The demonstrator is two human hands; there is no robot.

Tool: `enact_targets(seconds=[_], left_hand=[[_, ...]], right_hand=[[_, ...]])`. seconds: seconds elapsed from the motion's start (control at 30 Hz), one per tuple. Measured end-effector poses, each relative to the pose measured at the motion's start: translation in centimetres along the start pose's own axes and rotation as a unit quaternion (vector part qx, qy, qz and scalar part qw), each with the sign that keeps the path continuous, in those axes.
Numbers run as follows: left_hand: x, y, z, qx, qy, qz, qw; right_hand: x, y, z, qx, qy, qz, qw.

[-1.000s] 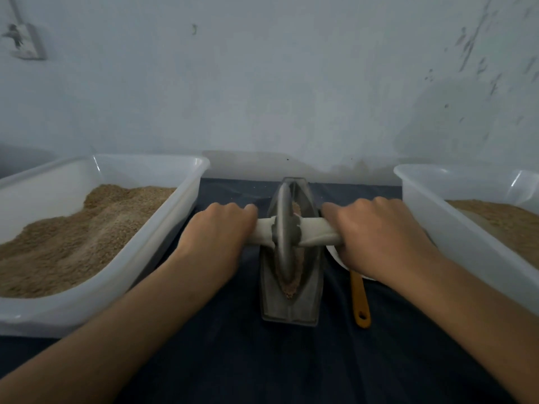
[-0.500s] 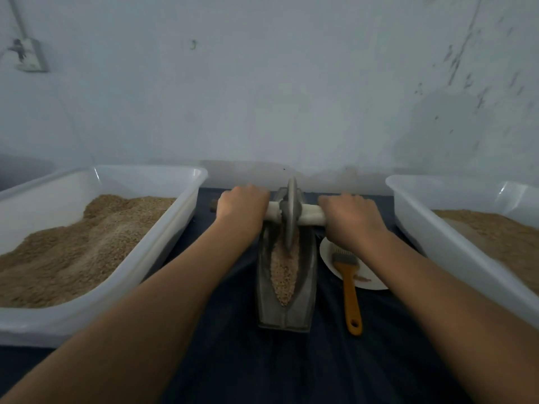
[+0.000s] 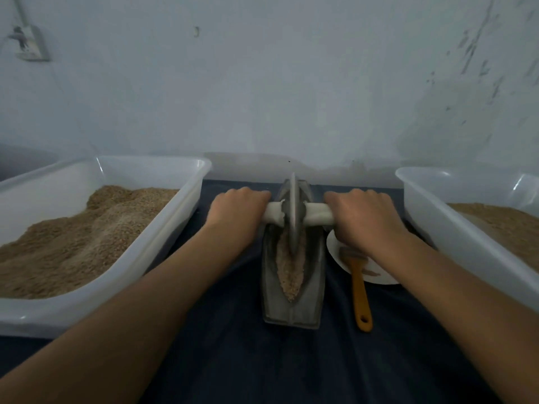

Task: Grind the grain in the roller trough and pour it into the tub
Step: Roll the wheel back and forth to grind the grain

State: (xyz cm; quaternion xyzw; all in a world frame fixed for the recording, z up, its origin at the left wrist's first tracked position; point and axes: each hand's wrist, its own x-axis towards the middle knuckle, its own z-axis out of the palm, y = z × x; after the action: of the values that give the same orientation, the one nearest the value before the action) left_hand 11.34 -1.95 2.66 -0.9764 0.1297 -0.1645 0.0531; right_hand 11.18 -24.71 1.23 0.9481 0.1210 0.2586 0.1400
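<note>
Trough: a grey metal boat-shaped trough lies on the dark cloth, long axis running away from the viewer; its far tip is hidden behind the wheel and axle.
Grain in trough: pale crushed grain fills the groove nearer the viewer than the wheel; what lies under and beyond the wheel cannot be seen.
Wheel: a thin metal disc stands on edge in the trough's far half, its lower rim sunk in the grain.
Axle: a white rod passes through the disc, crossing the trough side to side; both ends are covered by the hands.
Left hand: the left hand is wrapped round the axle just left of the trough, knuckles up; fingertips hidden beneath.
Right hand: the right hand is clamped on the axle just right of the trough; thumb and fingertips out of sight.
Left tub: a white plastic tub, left of the trough, holds a heap of brown grain; its left side is cut off by the frame.
Right tub: a second white tub, right of the trough, holds grain too, mostly cut off at the edge.
Plate: a white plate just right of the trough, partly covered by the right wrist.
Brush: an orange-handled brush lies across the plate's near rim, bristles dim, with the handle on the cloth.
Wall: a pale wall behind the trough; a fitting at upper left is too blurred to identify.
</note>
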Motion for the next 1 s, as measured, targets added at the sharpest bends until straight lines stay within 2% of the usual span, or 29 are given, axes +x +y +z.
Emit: enact_targets(seconds=[0.1,0.2,0.4,0.53,0.67,0.83,0.9,1.0], left_hand=[[3.5,0.9,0.4,0.04,0.032,-0.013,0.999],[4.1,1.2,0.6,0.048,0.04,-0.005,0.998],[-3.6,-0.9,0.7,-0.045,0.067,0.063,0.995],[-6.0,-1.7,0.7,-0.058,0.073,0.08,0.992],[-2.5,-1.1,1.6,-0.033,0.054,0.033,0.997],[3.1,0.5,2.4,0.004,0.116,-0.029,0.993],[3.3,0.4,2.6,-0.01,0.109,-0.028,0.994],[0.7,-0.1,2.5,-0.023,0.111,-0.005,0.994]], right_hand=[[2.9,0.5,1.3,0.043,-0.035,0.059,0.997],[2.8,0.5,1.6,0.05,-0.036,0.067,0.996],[-3.1,-0.5,-2.1,0.014,0.018,-0.028,0.999],[-5.1,-0.7,-4.3,0.011,0.034,-0.076,0.996],[-2.5,-0.9,-2.4,-0.009,0.002,-0.019,1.0],[2.6,-0.3,-0.1,0.018,-0.039,0.076,0.996],[3.3,-0.3,0.1,0.012,-0.05,0.076,0.996],[1.6,-0.6,-0.7,-0.007,-0.013,0.042,0.999]])
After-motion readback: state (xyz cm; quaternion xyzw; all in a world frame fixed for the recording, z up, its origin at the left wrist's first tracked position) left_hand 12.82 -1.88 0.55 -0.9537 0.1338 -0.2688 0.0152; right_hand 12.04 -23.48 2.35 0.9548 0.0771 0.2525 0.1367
